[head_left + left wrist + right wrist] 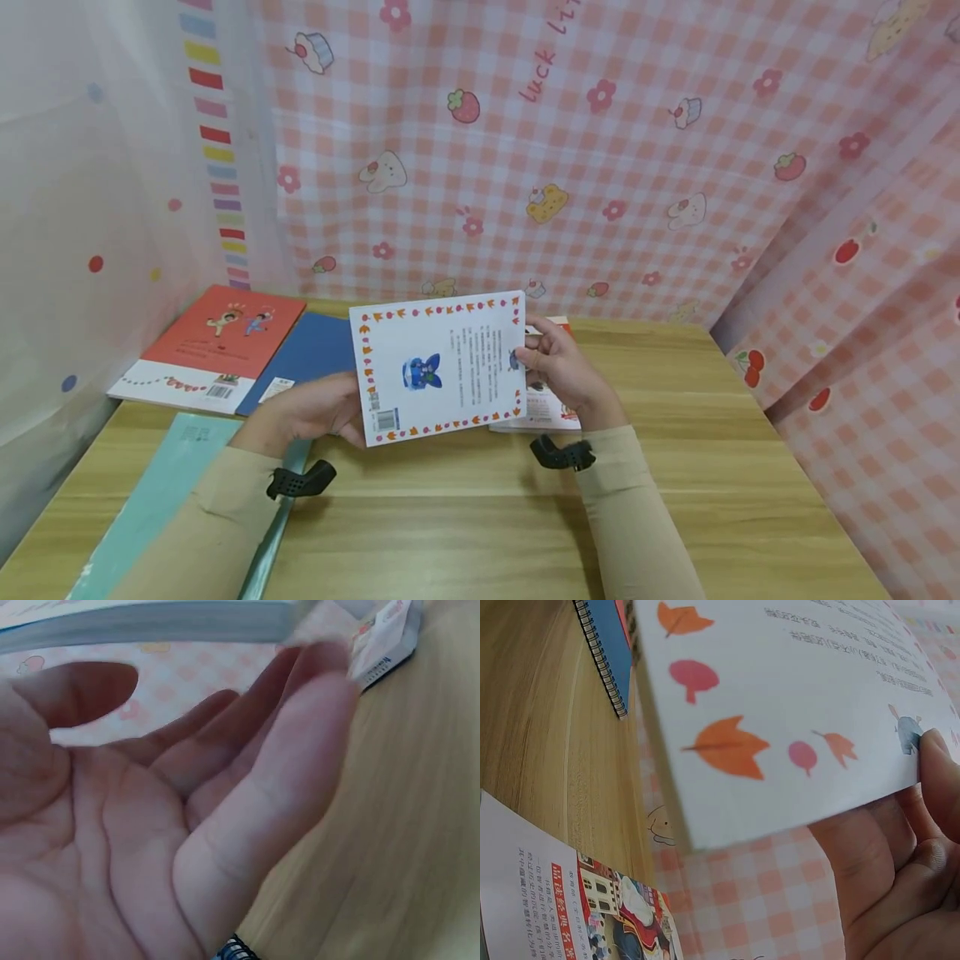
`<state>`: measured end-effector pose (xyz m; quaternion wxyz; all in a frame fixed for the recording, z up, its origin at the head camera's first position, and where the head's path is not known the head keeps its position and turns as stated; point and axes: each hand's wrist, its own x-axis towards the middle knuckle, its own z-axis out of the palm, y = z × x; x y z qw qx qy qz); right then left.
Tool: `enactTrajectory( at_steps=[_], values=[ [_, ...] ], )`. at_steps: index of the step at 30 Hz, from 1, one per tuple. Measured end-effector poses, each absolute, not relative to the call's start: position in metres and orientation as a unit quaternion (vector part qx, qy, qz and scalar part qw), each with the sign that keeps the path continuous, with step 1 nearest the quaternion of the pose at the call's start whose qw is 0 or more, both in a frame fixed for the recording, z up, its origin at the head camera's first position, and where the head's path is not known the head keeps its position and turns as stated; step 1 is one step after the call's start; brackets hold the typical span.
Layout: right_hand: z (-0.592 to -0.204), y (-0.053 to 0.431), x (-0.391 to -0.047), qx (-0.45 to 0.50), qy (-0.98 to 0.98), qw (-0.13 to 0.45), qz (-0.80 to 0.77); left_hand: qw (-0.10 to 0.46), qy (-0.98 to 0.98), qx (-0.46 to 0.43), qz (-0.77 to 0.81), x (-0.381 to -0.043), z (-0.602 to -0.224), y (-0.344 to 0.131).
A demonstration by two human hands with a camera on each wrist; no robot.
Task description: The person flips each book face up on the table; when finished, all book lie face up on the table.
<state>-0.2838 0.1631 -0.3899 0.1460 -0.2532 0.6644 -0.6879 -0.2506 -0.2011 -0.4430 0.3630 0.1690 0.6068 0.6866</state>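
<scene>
A white book (450, 367) with a border of orange leaves and pink shapes is held up above the table, its barcode side facing the head camera. My right hand (564, 367) pinches its right edge, the thumb on the cover and the fingers behind, as the right wrist view also shows. At the book's left edge is my left hand (318, 408), partly hidden by the book. In the left wrist view, the left fingers (225, 832) are loosely bent below the book's edge (150, 626), not wrapped around it; whether a fingertip touches it I cannot tell.
Behind the held book, another book (622, 907) lies on the wooden table (675, 467). A red-and-white book (225, 342) and a blue spiral notebook (315, 350) lie at the back left. Nearer is a teal folder-like item (168, 475). A checked curtain (487, 167) hangs behind.
</scene>
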Motion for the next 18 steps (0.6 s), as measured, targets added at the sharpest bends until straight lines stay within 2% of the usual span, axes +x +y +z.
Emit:
enactTrajectory(
  at_steps=[11,18],
  values=[
    [-0.388,0.161,-0.283,-0.249,0.664,0.146,-0.690,0.413,0.617,0.196,0.641,-0.242,-0.438,-0.198],
    [-0.387,0.157,-0.282,-0.236,0.667,0.144,-0.692,0.404,0.633,0.200,0.630,-0.240,-0.437,-0.197]
  ],
)
